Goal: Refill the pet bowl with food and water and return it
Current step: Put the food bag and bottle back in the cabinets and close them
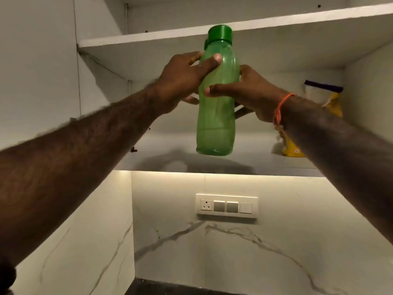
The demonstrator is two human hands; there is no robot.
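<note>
1. Green plastic bottle with its green cap on stands upright, held in front of the open cabinet's lower shelf.
2. Left hand grips its upper body, thumb across the front.
3. Right hand grips its middle from the other side.
4. Yellow packet lies on the shelf at right.

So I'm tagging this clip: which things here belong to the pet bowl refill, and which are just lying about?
Job: green bottle, gripped by left hand and right hand; possibly the yellow packet on the shelf, contents unreadable.
Lying about: switch panel, orange wrist thread.
</note>
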